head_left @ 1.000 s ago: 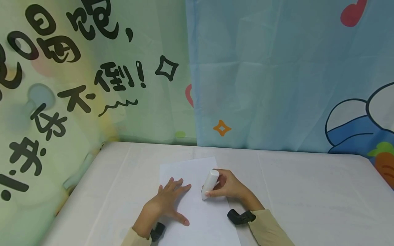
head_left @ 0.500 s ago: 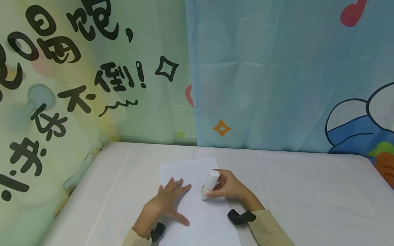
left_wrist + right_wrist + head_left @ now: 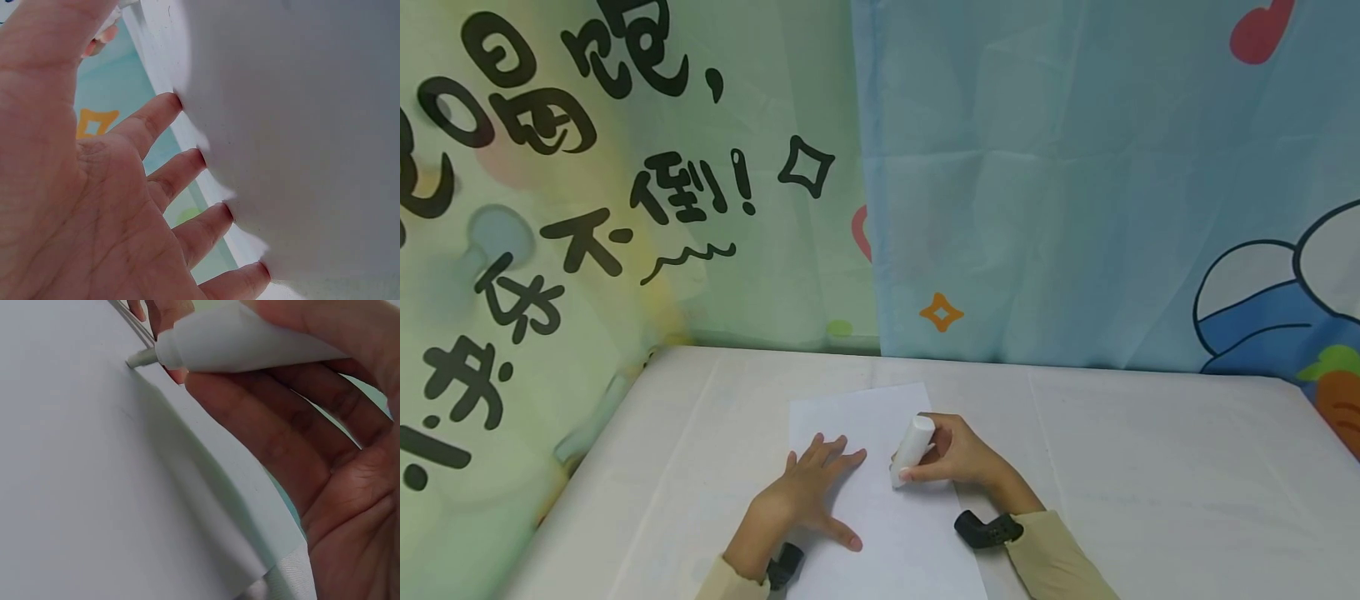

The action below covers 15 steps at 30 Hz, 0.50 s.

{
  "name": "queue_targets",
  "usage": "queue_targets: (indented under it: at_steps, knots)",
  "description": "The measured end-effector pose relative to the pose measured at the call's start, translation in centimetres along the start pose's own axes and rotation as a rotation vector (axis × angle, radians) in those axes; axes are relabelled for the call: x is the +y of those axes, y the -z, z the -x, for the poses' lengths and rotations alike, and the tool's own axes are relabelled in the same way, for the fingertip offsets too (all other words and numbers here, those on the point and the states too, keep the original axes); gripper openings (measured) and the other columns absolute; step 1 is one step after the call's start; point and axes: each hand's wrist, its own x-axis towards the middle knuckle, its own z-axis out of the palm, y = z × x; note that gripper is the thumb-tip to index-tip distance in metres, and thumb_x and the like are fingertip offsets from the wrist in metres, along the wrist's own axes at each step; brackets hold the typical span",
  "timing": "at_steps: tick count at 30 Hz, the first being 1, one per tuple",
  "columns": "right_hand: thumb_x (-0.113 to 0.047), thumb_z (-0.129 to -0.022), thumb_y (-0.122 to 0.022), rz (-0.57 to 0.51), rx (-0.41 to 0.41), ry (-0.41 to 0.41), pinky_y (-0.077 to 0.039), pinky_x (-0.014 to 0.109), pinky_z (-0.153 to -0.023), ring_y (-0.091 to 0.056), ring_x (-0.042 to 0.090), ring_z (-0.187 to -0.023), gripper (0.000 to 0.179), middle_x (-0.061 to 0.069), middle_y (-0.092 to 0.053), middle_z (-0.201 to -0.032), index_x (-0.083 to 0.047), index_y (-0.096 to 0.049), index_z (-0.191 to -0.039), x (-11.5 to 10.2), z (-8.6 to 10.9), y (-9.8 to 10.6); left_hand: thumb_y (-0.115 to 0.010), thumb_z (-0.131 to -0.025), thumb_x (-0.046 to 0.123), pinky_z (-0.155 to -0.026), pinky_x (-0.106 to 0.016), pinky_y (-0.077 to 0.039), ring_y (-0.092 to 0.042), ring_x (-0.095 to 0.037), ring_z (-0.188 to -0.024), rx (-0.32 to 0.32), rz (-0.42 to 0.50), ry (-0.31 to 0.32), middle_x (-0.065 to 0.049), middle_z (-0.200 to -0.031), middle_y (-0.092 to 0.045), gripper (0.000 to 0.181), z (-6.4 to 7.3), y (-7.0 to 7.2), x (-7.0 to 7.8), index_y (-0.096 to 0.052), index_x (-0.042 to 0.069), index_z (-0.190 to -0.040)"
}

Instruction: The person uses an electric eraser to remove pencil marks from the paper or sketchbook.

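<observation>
A sheet of white paper (image 3: pixel 902 550) lies on the table, angled slightly. My left hand (image 3: pixel 801 500) rests on its left part, fingers spread and thumb apart. In the left wrist view, the fingertips (image 3: pixel 219 215) touch the sheet. Between thumb and fingers my right hand (image 3: pixel 966 458) pinches a thick white electric eraser (image 3: pixel 914 446), tilted, lower end on the paper's right side. Its narrow pale tip (image 3: pixel 142 358) meets the sheet in the right wrist view, where a faint grey mark (image 3: pixel 127 413) shows close by.
A white cloth covers the table (image 3: pixel 1150 483). Behind it hang a blue curtain (image 3: pixel 1075 208) and a green printed curtain (image 3: pixel 760 275) with black lettering. Each wrist wears a black camera, such as the right camera (image 3: pixel 987 529), beside a beige sleeve (image 3: pixel 1060 558).
</observation>
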Motion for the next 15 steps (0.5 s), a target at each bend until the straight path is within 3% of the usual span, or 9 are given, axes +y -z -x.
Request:
queue_targets:
  at_steps: [15]
  knots:
    - [0.006, -0.074, -0.079, -0.006, -0.004, -0.008, -0.06, 0.033, -0.071, -0.07, 0.011, -0.086, 0.04, 0.03, -0.067, -0.094, 0.015, -0.056, -0.105, -0.02, 0.01, -0.02, -0.091, -0.06, 0.045, -0.113, -0.068, -0.016, -0.014, -0.041, -0.147, -0.003, 0.009, -0.002, -0.013, -0.158, -0.028, 0.106, 0.16, 0.07, 0.01, -0.04, 0.016, -0.149]
